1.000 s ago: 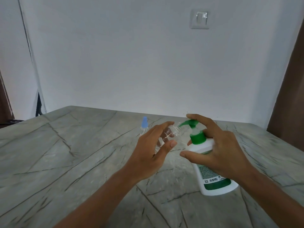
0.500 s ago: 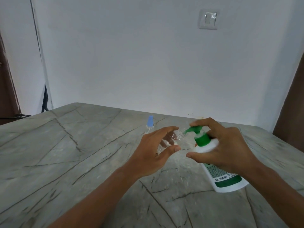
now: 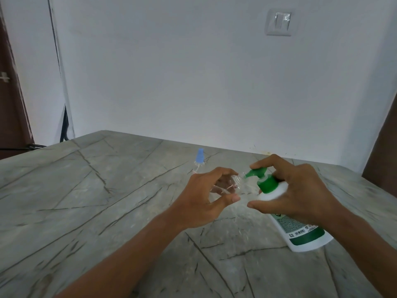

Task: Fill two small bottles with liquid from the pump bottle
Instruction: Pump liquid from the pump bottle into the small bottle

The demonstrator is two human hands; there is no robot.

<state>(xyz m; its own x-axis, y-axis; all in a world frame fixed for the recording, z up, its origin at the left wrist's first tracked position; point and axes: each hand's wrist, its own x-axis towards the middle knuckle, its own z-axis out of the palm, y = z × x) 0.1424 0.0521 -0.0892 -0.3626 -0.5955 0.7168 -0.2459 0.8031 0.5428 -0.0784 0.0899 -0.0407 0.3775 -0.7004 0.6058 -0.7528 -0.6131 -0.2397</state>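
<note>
A white pump bottle (image 3: 300, 229) with a green pump head (image 3: 261, 176) leans on the table at the right. My right hand (image 3: 294, 190) grips its neck, with the forefinger lying on top of the pump head. My left hand (image 3: 204, 201) holds a small clear bottle (image 3: 225, 187) tilted on its side, its open mouth right at the green nozzle tip. Behind my left hand a second small clear bottle with a blue spray cap (image 3: 199, 160) stands upright on the table, its lower part hidden.
The grey marble-patterned table (image 3: 86, 201) fills the lower view, its far edge against a white wall with a light switch (image 3: 278, 22). Dark brown door frames stand at the far left (image 3: 12, 104) and far right (image 3: 382, 158).
The pump head has sunk under my right forefinger and the pump bottle now leans further. The small clear bottle's mouth stays at the nozzle. The view has shifted slightly.
</note>
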